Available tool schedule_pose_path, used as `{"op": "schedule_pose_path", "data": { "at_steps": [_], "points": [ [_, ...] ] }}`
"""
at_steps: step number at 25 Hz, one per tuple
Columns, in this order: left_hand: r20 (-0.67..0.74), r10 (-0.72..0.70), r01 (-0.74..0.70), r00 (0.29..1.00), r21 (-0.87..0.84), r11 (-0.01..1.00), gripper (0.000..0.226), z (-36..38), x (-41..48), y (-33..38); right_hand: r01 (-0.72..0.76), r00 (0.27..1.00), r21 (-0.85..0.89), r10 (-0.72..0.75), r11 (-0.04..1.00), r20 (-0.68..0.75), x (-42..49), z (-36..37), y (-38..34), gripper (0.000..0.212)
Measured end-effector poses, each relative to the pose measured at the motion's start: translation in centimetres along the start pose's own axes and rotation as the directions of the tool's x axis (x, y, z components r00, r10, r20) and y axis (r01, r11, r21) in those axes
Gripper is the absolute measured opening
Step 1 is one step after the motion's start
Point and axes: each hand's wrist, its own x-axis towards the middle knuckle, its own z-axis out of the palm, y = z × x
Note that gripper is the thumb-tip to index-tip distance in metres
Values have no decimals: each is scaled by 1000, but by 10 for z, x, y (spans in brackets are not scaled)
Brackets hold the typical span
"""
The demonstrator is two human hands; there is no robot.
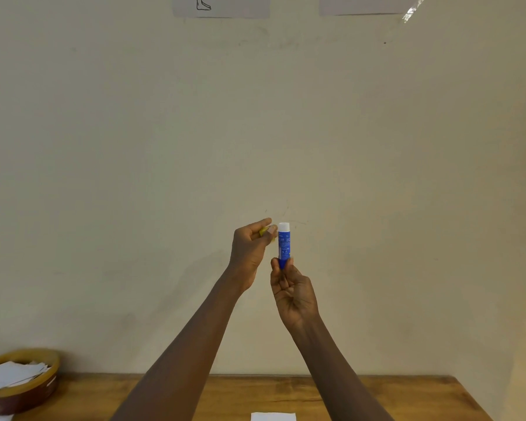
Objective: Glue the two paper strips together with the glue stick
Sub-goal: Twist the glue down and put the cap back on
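Observation:
My right hand holds a blue glue stick upright by its bottom end, raised in front of the wall; its white glue tip is exposed at the top. My left hand is just left of the stick's top, fingers closed on a small yellow cap. The cap is apart from the stick. A white paper piece lies on the wooden table at the bottom edge of the view, mostly cut off.
A round brown and yellow bowl with several white paper pieces stands at the table's far left. A plain wall rises behind the table, with two sheets taped near its top.

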Motion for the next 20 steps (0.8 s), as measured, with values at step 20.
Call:
{"op": "schedule_pose_path", "data": {
  "at_steps": [20],
  "points": [
    [57, 177, -186, 983, 262, 947, 31, 0, 1, 9, -26, 998, -117, 18, 993, -63, -6, 1, 6, 6]
  ]
}}
